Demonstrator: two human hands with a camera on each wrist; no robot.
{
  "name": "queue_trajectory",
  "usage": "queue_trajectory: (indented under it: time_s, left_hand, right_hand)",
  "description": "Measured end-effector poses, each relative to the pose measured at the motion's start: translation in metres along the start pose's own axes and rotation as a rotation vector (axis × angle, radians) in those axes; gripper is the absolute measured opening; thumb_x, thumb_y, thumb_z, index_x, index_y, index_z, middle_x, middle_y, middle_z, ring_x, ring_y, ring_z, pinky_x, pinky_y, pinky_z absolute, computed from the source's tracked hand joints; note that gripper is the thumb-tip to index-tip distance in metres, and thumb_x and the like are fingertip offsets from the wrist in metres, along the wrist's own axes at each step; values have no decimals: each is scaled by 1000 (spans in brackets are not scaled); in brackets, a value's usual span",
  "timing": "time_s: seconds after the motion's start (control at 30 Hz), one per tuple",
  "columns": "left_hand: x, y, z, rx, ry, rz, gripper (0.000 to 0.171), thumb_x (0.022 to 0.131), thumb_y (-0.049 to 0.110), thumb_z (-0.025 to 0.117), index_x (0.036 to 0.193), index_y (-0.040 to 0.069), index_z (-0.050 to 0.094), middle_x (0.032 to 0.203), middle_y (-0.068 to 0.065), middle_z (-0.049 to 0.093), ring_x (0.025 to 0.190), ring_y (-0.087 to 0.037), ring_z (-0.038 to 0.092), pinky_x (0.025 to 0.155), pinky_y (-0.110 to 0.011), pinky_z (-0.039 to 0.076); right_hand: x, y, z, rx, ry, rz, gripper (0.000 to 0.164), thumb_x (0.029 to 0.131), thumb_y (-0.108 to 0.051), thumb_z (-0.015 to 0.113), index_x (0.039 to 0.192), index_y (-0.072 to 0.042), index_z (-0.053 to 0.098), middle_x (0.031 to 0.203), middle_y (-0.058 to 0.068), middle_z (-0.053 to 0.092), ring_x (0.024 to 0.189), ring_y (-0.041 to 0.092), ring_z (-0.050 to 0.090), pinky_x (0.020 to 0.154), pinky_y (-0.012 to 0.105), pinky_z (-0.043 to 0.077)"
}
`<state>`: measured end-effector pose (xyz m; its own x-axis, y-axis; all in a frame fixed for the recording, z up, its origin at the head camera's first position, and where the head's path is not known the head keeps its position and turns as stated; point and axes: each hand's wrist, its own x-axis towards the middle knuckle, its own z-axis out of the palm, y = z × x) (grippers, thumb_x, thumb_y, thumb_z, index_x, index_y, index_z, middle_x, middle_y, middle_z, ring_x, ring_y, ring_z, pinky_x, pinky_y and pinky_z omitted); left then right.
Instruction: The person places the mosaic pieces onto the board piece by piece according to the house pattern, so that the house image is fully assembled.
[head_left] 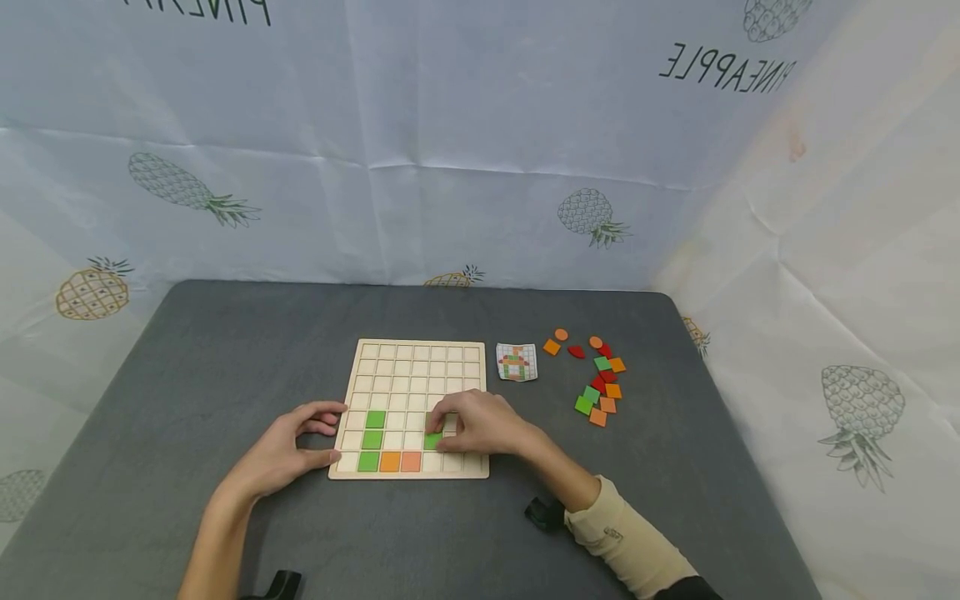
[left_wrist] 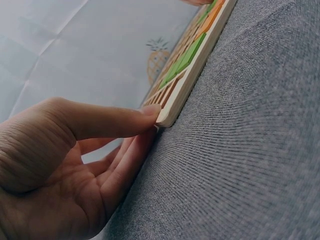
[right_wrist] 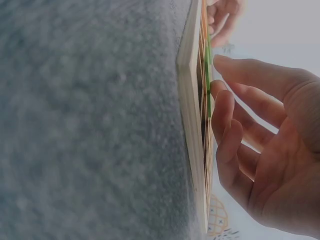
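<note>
A pale wooden grid board (head_left: 412,483) lies on the table. My left hand (head_left: 283,446) touches its left edge, thumb near the close corner and index finger farther up. The left wrist view shows the thumb (left_wrist: 125,120) resting on the corner rim. Over the board's right half, my right hand (head_left: 483,423) pinches a green square tile (head_left: 432,442) at the grid, partly hidden by the fingers. A column of green tiles (head_left: 372,439) sits at the board's left. Beside its lowest one are an orange tile (head_left: 390,462) and a salmon tile (head_left: 411,462).
A small pattern card (head_left: 528,363) lies right of the board. Farther right are scattered loose pieces: orange squares (head_left: 613,391), green squares (head_left: 583,405), red pieces (head_left: 576,352) and orange discs (head_left: 561,334). A pineapple-print cloth (head_left: 480,225) hangs behind the grey table (head_left: 262,350).
</note>
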<state>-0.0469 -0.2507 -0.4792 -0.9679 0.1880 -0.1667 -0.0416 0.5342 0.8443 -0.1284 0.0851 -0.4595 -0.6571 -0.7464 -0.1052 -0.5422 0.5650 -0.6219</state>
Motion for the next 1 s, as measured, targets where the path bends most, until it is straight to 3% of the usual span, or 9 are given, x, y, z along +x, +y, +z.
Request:
queue_trajectory:
  time_s: [0.2,0.5,1.0]
  left_hand:
    - [0,-1,0,-3,1,4,67,87,12,90,147,5,61,131,-12,66,113,-12,66,90,-22,53]
    - [0,-2,0,-8,-1,7,67,87,12,90,147,5,61,131,-12,66,114,-12,66,91,-22,53]
    - [1,-1,0,-1,5,3,67,87,12,90,147,4,61,131,-13,66,113,-13,65,91,-22,53]
  right_hand:
    - [-6,5,-6,54,13,19,18,92,-20,85,108,-27,81,93,-10,77,66,-3,60,63,24,46]
    - [-16,13,-27,117,44,35,18,95,-20,85,112,-19,81,105,-4,79,69,4,64,64,22,50]
    - [-61,43,-69,158,135,124,28,93,-21,88,117,-11,80,113,4,79,67,12,62,60,25,51]
